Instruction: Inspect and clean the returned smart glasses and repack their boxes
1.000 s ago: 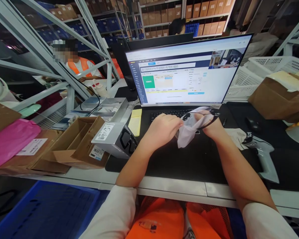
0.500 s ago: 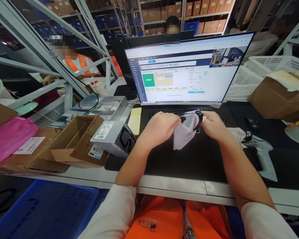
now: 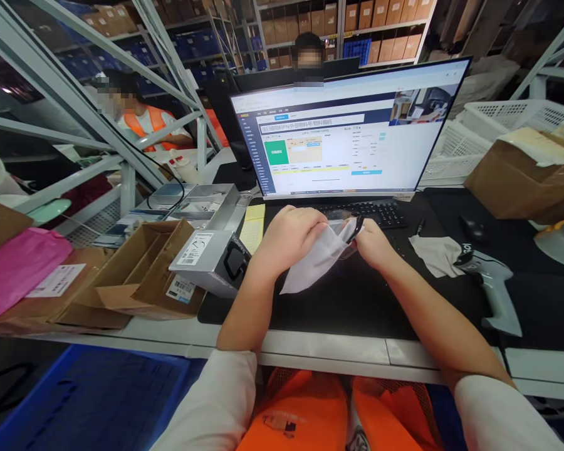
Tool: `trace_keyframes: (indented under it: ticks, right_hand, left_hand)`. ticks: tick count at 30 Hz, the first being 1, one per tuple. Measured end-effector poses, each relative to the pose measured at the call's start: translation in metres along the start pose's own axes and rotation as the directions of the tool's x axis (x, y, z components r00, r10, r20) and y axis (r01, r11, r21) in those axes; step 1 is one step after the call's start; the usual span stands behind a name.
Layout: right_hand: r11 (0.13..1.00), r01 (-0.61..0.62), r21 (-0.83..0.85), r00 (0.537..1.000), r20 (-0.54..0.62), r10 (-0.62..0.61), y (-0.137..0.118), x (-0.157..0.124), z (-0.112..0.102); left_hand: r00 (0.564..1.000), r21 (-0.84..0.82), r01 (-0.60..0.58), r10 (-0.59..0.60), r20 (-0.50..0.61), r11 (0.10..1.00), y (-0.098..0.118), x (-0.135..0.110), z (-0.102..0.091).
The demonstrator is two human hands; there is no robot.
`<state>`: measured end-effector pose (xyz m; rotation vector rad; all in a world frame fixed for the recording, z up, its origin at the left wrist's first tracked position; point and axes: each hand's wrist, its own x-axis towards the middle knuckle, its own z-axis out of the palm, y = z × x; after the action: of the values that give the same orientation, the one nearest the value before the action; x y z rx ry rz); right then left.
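My left hand (image 3: 289, 241) is closed on a thin white cloth-like pouch (image 3: 305, 266), which hangs down toward the mat. In my right hand (image 3: 375, 243), fingers closed, is a black-rimmed item with a clear part (image 3: 356, 229). It is partly inside or behind the pouch, so its full shape is hidden. Left of my left forearm stands a grey box (image 3: 209, 260) with a black outline printed on its side. A crumpled light cloth (image 3: 436, 254) lies right of my right hand, close to a grey handheld scanner (image 3: 496, 291).
A monitor (image 3: 338, 144) and keyboard (image 3: 380, 214) stand behind my hands. At left are an open cardboard box (image 3: 145, 266) and a pink bag (image 3: 26, 263). A mouse (image 3: 472, 228), a brown carton (image 3: 521, 178) and white baskets (image 3: 507, 119) are at right. Two people sit beyond.
Both hands have moved slightly left with the pouch and the black-rimmed item. The pouch now stretches further down and left, and more of the keyboard and cloth shows.
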<state>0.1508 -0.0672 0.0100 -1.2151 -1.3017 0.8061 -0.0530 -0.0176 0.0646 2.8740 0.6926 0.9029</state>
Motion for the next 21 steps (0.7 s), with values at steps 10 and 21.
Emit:
trace_keyframes:
  ticks: [10, 21]
  right_hand:
    - [0.994, -0.067, 0.085, 0.995, 0.085, 0.060, -0.013, 0.001, -0.022]
    - [0.907, 0.241, 0.345, 0.969, -0.144, -0.203, -0.008, -0.002, -0.025]
  left_hand:
    - [1.000, -0.003, -0.002, 0.002, 0.005, 1.000, 0.002, -0.001, 0.000]
    - [0.940, -0.272, -0.135, 0.036, -0.339, 0.953, 0.002, 0.000, 0.011]
